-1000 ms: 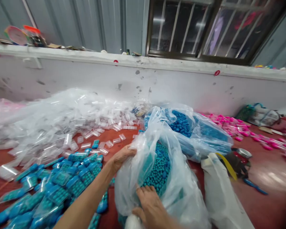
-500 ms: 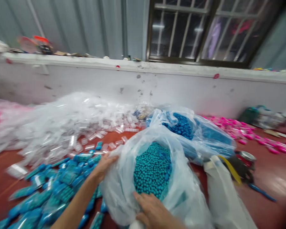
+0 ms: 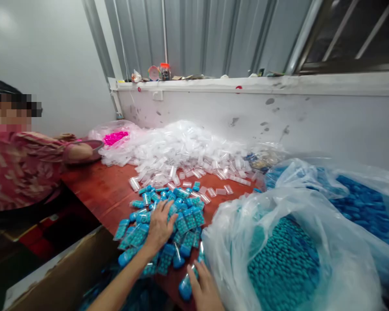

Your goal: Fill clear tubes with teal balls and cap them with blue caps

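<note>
On a red table [image 3: 95,185], spread hands [image 3: 158,231] touch blue-capped bottles [image 3: 139,235] of teal beads [image 3: 182,223].

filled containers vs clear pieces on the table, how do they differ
The filled containers hold teal beads and have blue ends; the clear pieces look colourless. The clear pieces form a larger heap than the filled containers. Both heaps lie on the red table.

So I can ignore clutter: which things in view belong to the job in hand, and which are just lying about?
In the job, apparently:
filled containers under the left hand
bag of teal beads beside the right hand
clear containers, probably

Lying about, apparently:
orange-lidded jar on the ledge
pink round item beside it
</note>
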A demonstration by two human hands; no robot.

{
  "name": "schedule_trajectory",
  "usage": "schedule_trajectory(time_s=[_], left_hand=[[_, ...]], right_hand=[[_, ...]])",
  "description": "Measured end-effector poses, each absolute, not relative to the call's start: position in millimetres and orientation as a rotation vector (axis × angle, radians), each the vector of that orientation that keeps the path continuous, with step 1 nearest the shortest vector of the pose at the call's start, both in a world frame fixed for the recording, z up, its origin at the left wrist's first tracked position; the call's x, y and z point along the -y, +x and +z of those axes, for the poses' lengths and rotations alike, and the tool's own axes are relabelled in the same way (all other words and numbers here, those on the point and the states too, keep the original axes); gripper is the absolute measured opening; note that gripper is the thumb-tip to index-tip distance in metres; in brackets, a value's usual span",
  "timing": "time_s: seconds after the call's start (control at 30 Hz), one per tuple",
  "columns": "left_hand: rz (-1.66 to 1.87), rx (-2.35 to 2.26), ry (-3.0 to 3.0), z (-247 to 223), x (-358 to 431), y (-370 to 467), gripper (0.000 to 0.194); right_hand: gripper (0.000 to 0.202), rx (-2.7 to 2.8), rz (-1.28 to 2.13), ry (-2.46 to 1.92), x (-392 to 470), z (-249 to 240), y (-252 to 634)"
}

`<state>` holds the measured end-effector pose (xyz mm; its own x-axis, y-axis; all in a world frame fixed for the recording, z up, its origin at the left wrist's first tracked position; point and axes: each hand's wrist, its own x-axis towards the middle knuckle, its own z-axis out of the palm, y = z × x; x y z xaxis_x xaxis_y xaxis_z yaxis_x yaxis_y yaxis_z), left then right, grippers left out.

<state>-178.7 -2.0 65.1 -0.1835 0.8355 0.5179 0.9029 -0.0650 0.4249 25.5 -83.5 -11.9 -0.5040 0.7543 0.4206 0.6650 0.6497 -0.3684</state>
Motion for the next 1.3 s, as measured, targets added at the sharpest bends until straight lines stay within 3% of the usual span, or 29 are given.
schedule_trajectory(time_s=[0.1, 0.2, 0.37, 0.57, 1.0, 1.17, 1.3], left_hand=[[-0.722, 2.27, -1.981, 55.0, -6.8, -224.9, 0.045], [-0.617, 2.358, -2.072, 45.5, -8.1, -243.1, 0.044], [-0.719, 2.273, -2.155, 53.0, -25.3, -248.5, 0.048], [-0.628, 2.242, -2.404, 48.4, -45.5, -250.3, 0.044], [-0.754, 2.131, -2.512, 42.4, 49.6, -273.0, 0.029], [-0.786, 2.257, -2.401, 41.4, 107.9, -284.2, 0.027], [-0.743, 2.536, -1.978, 51.0, 126.3, -295.5, 0.03]], right_hand=[[0.06, 2.33, 0.179, -1.297, 78.5, -6.0, 0.4], [0.072, 2.333, 0.162, -1.436, 79.0, -6.6, -1.5], [0.073, 2.473, 0.225, -1.471, 93.6, -24.2, 3.7], [0.076, 2.245, 0.3, -1.516, 85.8, -48.0, -10.1], [0.079, 2.28, 0.462, -1.25, 103.1, -40.1, -79.7], [0.063, 2.379, 0.525, -1.046, 117.2, -43.5, -98.1], [0.034, 2.492, 0.54, -0.904, 121.4, -37.8, -114.5]])
